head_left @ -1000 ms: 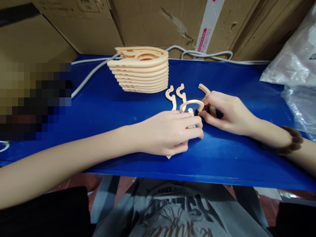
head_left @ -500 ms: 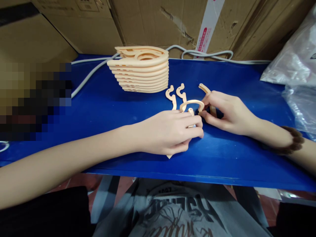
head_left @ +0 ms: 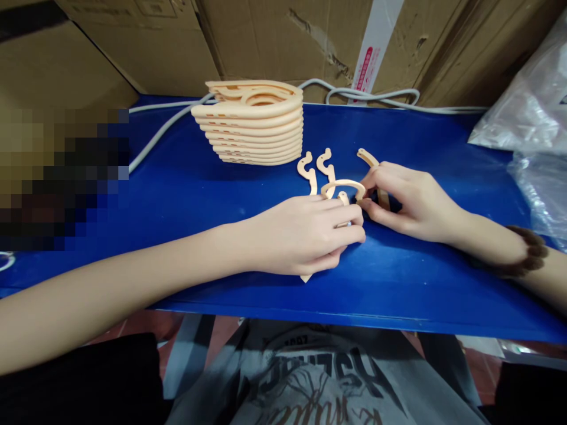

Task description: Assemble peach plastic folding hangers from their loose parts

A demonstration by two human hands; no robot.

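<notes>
From here, R hand [head_left: 407, 198] has its grip pinched on the curved bit [head_left: 345, 182], midway b/w the desk's [head_left: 443, 289] front & back edges, prob. to hold it still. L hand [head_left: 305, 236] covers small bits [head_left: 312, 184]; can't tell its grip. Stack [head_left: 257, 139] sits nr back edge, prob. for room.

The person wears a grey top [head_left: 305, 378], its front printed with big dark block letters [head_left: 325, 367], thin line art and brown script [head_left: 339, 410]; a chunky, fuzzy-looking brown band [head_left: 529, 251] circles the bare right forearm [head_left: 481, 237].
</notes>
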